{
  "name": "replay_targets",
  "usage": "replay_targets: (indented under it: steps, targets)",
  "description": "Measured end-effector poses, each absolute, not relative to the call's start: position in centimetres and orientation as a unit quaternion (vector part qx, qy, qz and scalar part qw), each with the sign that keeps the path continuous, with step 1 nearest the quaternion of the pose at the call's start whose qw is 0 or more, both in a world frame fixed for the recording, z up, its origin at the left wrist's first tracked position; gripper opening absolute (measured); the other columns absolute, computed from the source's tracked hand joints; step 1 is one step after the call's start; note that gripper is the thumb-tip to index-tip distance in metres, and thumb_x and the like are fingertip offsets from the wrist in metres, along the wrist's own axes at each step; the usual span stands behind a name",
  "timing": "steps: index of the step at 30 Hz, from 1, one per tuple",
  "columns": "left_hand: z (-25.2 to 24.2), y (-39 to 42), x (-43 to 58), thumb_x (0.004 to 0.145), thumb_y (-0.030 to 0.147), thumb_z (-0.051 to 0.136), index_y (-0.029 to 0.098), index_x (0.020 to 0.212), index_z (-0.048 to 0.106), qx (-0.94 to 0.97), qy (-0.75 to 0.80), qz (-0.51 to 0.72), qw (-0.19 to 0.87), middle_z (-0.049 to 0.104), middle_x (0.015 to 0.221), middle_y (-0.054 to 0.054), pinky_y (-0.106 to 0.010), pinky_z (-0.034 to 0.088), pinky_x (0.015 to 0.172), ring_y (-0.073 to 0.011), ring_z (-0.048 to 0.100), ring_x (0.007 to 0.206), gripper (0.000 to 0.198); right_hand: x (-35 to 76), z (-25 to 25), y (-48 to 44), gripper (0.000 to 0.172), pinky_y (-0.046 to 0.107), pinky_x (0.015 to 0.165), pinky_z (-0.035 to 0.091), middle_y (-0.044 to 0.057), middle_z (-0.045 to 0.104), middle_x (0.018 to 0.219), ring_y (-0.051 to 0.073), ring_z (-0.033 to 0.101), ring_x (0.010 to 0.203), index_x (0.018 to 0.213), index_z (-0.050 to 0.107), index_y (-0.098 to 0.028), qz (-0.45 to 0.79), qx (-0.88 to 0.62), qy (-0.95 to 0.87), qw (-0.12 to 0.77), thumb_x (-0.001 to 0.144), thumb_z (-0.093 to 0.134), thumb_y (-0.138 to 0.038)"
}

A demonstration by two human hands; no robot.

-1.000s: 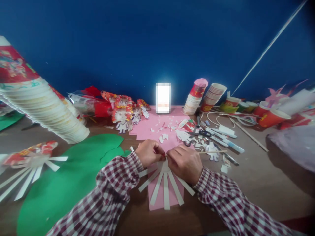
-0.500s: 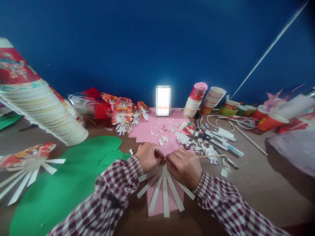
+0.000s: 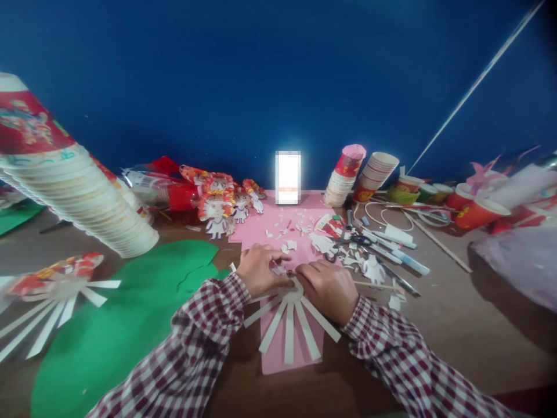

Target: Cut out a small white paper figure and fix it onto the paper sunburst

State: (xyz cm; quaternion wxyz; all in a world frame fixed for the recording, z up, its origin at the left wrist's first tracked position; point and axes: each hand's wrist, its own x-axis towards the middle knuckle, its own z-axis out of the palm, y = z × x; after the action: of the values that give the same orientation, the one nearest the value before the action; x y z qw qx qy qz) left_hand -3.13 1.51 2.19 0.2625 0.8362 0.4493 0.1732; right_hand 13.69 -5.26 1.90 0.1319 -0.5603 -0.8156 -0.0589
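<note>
A paper cup cut into fanned-out white strips [image 3: 289, 325] lies in front of me, over pink paper. My left hand [image 3: 261, 270] grips its upper left edge, thumb and forefinger curved with a small gap between them. On its upper right side, my right hand [image 3: 328, 287] is closed, fingers bent over the edge. A thin wooden stick [image 3: 375, 284] juts out to the right from beneath the right hand; its inner end is hidden. Something small and reddish shows between the fingertips, too small to name.
Pink paper [image 3: 278, 223] with scraps lies ahead, green paper [image 3: 126, 313] left. A tall cup stack [image 3: 87, 197] leans at far left; another cut cup [image 3: 65, 290] sits below it. Cut-out figures [image 3: 216, 215], scissors [image 3: 361, 240], markers [image 3: 404, 261] and a cup stack [image 3: 346, 177] surround the pink paper.
The cut cup's strips have shifted slightly up and left. My left fingers have spread a little from a tight pinch, and the stick at my right hand has dipped at its outer end.
</note>
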Motion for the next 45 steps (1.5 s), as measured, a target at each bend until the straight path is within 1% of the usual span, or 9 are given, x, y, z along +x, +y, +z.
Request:
replay_targets:
  steps: [5,12,20,27,30,33,37,41,45]
  targets:
    - [2.1,2.9,-4.4,0.073,0.052,0.043,0.022,0.086,0.066,0.805,0.508,0.219,0.216,0.063,0.086,-0.005,-0.03,0.039,0.074,-0.018,0.054,0.079,0.04,14.0,2.1,-5.3,0.022,0.024,0.058,0.025,0.003,0.06,0.068,0.013,0.051,0.068,0.075,0.06,-0.019,-0.079,-0.574,-0.802,0.142,0.085,0.043,-0.029]
    - [1.6,3.2,-5.7,0.069,0.059,0.041,0.02,0.061,0.061,0.794,0.584,0.15,0.086,0.059,0.07,-0.007,-0.034,0.037,0.069,-0.0223,0.052,0.074,0.045,15.1,2.5,-5.1,0.023,0.024,0.06,0.026,0.003,0.061,0.071,0.013,0.051,0.07,0.077,0.06,-0.02,-0.096,-0.607,-0.773,0.159,0.085,0.04,-0.029]
    - [0.7,2.6,-4.3,0.062,0.056,0.053,0.022,0.069,0.063,0.811,0.548,0.168,0.12,0.058,0.079,-0.005,-0.035,0.037,0.075,-0.0217,0.051,0.079,0.036,14.8,2.5,-5.2,0.022,0.024,0.06,0.027,0.003,0.061,0.072,0.014,0.051,0.072,0.08,0.061,-0.021,-0.094,-0.611,-0.772,0.149,0.085,0.041,-0.028]
    - [0.4,2.8,-4.2,0.069,0.03,0.057,0.022,0.076,0.064,0.857,0.433,0.192,0.2,0.06,0.079,-0.002,-0.03,0.039,0.076,-0.0167,0.052,0.078,0.014,15.1,2.4,-5.1,0.023,0.022,0.06,0.029,0.002,0.062,0.075,0.013,0.052,0.074,0.09,0.062,-0.025,-0.091,-0.6,-0.781,0.143,0.087,0.04,-0.03]
    - [0.6,3.0,-4.1,0.073,0.025,0.052,0.02,0.078,0.063,0.868,0.378,0.229,0.225,0.061,0.084,-0.004,-0.028,0.04,0.076,-0.0156,0.052,0.081,0.014,15.2,2.2,-5.0,0.021,0.022,0.061,0.029,0.002,0.062,0.076,0.013,0.053,0.076,0.091,0.061,-0.025,-0.088,-0.603,-0.78,0.139,0.086,0.041,-0.028]
    - [0.8,3.1,-4.4,0.075,0.032,0.049,0.019,0.081,0.062,0.862,0.411,0.251,0.16,0.06,0.087,-0.006,-0.031,0.037,0.08,-0.0181,0.051,0.086,0.02,15.2,2.1,-4.9,0.021,0.023,0.061,0.029,0.002,0.062,0.076,0.014,0.052,0.075,0.091,0.06,-0.024,-0.093,-0.617,-0.77,0.135,0.086,0.041,-0.026]
    - [1.1,3.0,-5.0,0.068,0.052,0.05,0.016,0.08,0.06,0.821,0.526,0.213,0.063,0.058,0.084,-0.009,-0.036,0.034,0.082,-0.0231,0.05,0.085,0.039,15.2,2.0,-4.9,0.019,0.024,0.062,0.029,0.004,0.061,0.076,0.016,0.051,0.075,0.088,0.059,-0.021,-0.102,-0.627,-0.761,0.133,0.084,0.041,-0.024]
    - [0.9,2.6,-5.1,0.06,0.06,0.052,0.018,0.078,0.06,0.805,0.566,0.168,0.058,0.056,0.088,-0.009,-0.036,0.034,0.078,-0.0262,0.048,0.09,0.047,15.1,1.9,-4.9,0.019,0.024,0.059,0.027,0.003,0.06,0.075,0.016,0.05,0.074,0.084,0.058,-0.02,-0.106,-0.628,-0.761,0.127,0.085,0.04,-0.025]
    - [0.6,2.4,-4.9,0.059,0.058,0.055,0.019,0.081,0.059,0.817,0.545,0.173,0.071,0.056,0.088,-0.008,-0.036,0.034,0.079,-0.0237,0.05,0.088,0.046,14.8,1.9,-5.0,0.02,0.025,0.06,0.027,0.003,0.06,0.077,0.016,0.05,0.076,0.084,0.057,-0.02,-0.104,-0.624,-0.765,0.122,0.086,0.039,-0.027]
